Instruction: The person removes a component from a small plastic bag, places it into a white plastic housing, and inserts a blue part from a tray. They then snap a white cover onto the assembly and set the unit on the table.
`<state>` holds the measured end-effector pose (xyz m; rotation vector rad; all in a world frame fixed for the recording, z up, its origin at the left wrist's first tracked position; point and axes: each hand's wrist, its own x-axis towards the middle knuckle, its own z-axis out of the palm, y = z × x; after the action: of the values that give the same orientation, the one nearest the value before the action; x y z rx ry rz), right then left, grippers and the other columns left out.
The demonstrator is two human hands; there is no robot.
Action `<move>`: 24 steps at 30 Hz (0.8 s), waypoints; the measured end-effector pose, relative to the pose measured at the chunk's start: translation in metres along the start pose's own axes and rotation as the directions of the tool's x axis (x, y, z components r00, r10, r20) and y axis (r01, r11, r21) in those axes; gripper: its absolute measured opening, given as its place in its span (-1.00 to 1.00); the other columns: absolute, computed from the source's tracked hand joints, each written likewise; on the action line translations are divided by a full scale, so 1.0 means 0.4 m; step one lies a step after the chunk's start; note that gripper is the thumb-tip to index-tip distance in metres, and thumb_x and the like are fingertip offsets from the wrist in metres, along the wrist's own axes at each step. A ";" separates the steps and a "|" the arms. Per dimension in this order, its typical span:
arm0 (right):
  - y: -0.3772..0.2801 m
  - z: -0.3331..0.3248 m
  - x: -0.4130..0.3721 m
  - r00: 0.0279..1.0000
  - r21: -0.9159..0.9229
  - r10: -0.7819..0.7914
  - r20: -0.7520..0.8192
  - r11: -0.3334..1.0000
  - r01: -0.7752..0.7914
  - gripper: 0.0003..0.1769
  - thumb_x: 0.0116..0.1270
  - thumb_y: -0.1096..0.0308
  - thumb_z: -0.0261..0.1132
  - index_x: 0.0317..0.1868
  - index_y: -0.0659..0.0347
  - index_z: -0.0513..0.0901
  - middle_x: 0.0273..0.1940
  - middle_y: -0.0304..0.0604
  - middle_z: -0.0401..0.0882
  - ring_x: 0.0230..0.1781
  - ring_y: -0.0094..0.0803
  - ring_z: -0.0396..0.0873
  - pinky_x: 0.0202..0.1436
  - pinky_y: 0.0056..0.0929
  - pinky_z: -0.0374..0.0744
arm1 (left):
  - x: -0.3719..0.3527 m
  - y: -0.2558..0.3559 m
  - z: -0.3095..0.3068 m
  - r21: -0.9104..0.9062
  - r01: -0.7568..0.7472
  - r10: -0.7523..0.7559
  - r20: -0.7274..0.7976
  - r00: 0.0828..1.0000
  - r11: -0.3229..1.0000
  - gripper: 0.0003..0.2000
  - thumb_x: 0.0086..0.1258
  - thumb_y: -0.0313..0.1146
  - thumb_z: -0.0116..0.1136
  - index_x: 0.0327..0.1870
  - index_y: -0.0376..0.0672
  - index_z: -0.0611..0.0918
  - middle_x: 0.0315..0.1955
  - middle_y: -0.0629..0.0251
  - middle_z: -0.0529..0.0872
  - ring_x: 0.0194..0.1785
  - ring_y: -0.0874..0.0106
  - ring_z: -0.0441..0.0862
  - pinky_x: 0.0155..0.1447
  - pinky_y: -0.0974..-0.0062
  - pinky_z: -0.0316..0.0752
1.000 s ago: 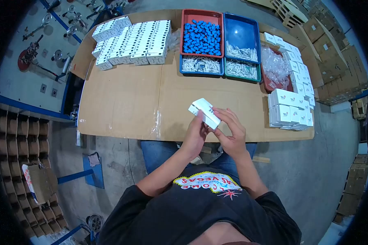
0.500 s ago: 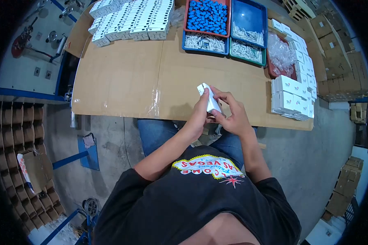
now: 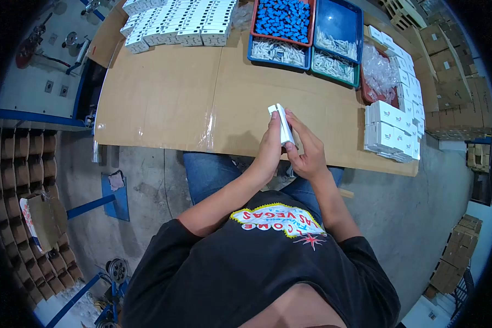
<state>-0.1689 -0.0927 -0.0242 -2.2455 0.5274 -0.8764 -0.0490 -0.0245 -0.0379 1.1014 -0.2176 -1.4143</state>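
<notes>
A small white box [image 3: 284, 127] is held upright between both hands, just over the front edge of the cardboard-covered table [image 3: 169, 104]. My left hand [image 3: 270, 147] wraps the box's left side, with the thumb along its face. From the right, my right hand [image 3: 308, 148] grips the box, fingers near its top and thumb near its bottom end. An open flap shows at the box's upper end. Whatever is inside the box cannot be made out.
Rows of white boxes [image 3: 183, 24] stand at the back left. Trays hold blue pieces [image 3: 283, 19] and white pieces [image 3: 279, 52]. At the right are a red tray with plastic bags [image 3: 379, 74] and stacked white boxes [image 3: 391, 131]. Cardboard cartons [image 3: 448, 60] stand beyond.
The box has turned more upright, and the right hand's fingers have closed flatter along its side. The camera view has shifted slightly.
</notes>
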 end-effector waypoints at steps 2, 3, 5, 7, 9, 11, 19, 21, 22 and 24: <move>0.006 0.004 -0.004 1.000 -0.019 -0.012 0.010 1.000 0.012 -0.44 0.49 0.34 0.23 0.42 0.44 0.48 0.39 0.33 0.51 0.41 0.20 0.54 0.45 -0.09 0.54 | 0.000 -0.001 0.001 0.022 0.011 -0.010 -0.012 1.000 1.000 -0.38 0.61 0.39 -0.19 0.28 0.02 0.48 -0.18 0.42 0.62 -0.16 0.55 0.63 -0.19 0.50 0.56; 0.009 0.007 -0.007 1.000 -0.019 -0.011 0.006 1.000 0.011 -0.44 0.49 0.34 0.23 0.42 0.44 0.48 0.39 0.33 0.51 0.41 0.20 0.54 0.45 -0.09 0.54 | -0.004 0.005 0.007 0.015 0.000 0.001 -0.029 1.000 1.000 -0.38 0.64 0.36 -0.23 0.18 -0.05 0.52 -0.20 0.39 0.62 -0.15 0.54 0.61 -0.12 0.50 0.54; 0.017 0.013 -0.013 0.999 -0.049 -0.045 0.007 0.998 0.045 -0.47 0.57 0.34 0.16 0.44 0.47 0.46 0.39 0.35 0.51 0.38 0.21 0.56 0.42 -0.08 0.56 | -0.004 0.004 0.011 0.011 -0.012 0.013 -0.045 0.999 1.000 -0.37 0.66 0.34 -0.26 0.08 -0.12 0.56 -0.22 0.36 0.62 -0.14 0.53 0.58 -0.05 0.49 0.53; 0.023 0.021 -0.022 0.999 -0.055 -0.048 -0.003 0.997 0.048 -0.48 0.60 0.34 0.13 0.44 0.48 0.46 0.39 0.36 0.51 0.37 0.23 0.57 0.39 -0.08 0.57 | 0.007 -0.017 0.005 0.013 -0.052 0.053 -0.061 0.997 0.999 -0.38 0.69 0.30 -0.27 0.04 -0.15 0.58 -0.23 0.36 0.63 -0.17 0.53 0.58 -0.08 0.48 0.54; 0.030 0.029 -0.032 0.999 -0.056 -0.052 -0.010 0.997 0.051 -0.48 0.62 0.33 0.10 0.45 0.49 0.45 0.38 0.37 0.51 0.35 0.24 0.58 0.37 -0.07 0.59 | 0.014 -0.035 -0.008 -0.014 -0.031 0.031 -0.032 0.999 0.999 -0.41 0.66 0.31 -0.21 0.13 -0.09 0.55 -0.18 0.37 0.63 -0.11 0.53 0.60 -0.04 0.48 0.54; 0.034 0.033 -0.039 0.997 -0.058 -0.075 -0.027 0.996 0.073 -0.49 0.64 0.34 0.07 0.45 0.49 0.44 0.37 0.37 0.52 0.32 0.24 0.60 0.34 -0.07 0.61 | 0.017 -0.050 -0.017 -0.040 -0.009 0.009 -0.001 1.000 0.999 -0.42 0.64 0.32 -0.15 0.23 -0.03 0.52 -0.13 0.39 0.64 -0.05 0.52 0.62 0.00 0.47 0.54; 0.036 0.021 -0.060 0.999 0.022 0.019 -0.033 1.000 -0.018 -0.49 0.69 0.27 -0.01 0.45 0.46 0.47 0.37 0.30 0.56 0.31 0.20 0.63 0.32 -0.12 0.62 | 0.007 -0.058 0.004 -0.055 -0.030 0.028 -0.038 0.999 0.998 -0.48 0.67 0.26 -0.15 0.23 -0.02 0.48 -0.10 0.38 0.63 -0.03 0.50 0.62 0.06 0.42 0.55; 0.036 0.014 -0.066 0.999 0.056 0.036 -0.018 0.998 -0.035 -0.51 0.65 0.34 0.06 0.45 0.47 0.46 0.38 0.32 0.53 0.33 0.20 0.60 0.37 -0.09 0.59 | 0.007 -0.065 0.007 -0.057 -0.020 0.017 -0.043 0.999 0.998 -0.48 0.66 0.26 -0.13 0.24 -0.02 0.48 -0.10 0.38 0.63 -0.04 0.50 0.62 0.07 0.41 0.55; 0.032 0.009 -0.067 0.996 0.115 0.092 0.011 0.989 -0.092 -0.49 0.66 0.32 0.06 0.47 0.45 0.45 0.41 0.29 0.51 0.38 0.18 0.57 0.42 -0.11 0.55 | 0.008 -0.067 0.008 -0.064 -0.013 0.010 -0.050 0.999 0.998 -0.48 0.66 0.26 -0.12 0.24 -0.01 0.48 -0.09 0.38 0.63 -0.05 0.49 0.62 0.08 0.39 0.55; 0.030 0.004 -0.065 0.990 0.170 0.139 0.038 0.975 -0.144 -0.48 0.67 0.30 0.06 0.49 0.43 0.44 0.44 0.26 0.49 0.42 0.15 0.54 0.47 -0.13 0.51 | 0.012 -0.064 0.009 -0.112 -0.009 0.005 -0.034 0.999 0.994 -0.49 0.66 0.25 -0.10 0.24 0.00 0.48 -0.08 0.37 0.64 -0.04 0.48 0.63 0.09 0.37 0.55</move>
<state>-0.1871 -0.0857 -0.0450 -2.0335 0.5695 -0.7882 -0.0677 -0.0250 -0.0565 1.0301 -0.1157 -1.3840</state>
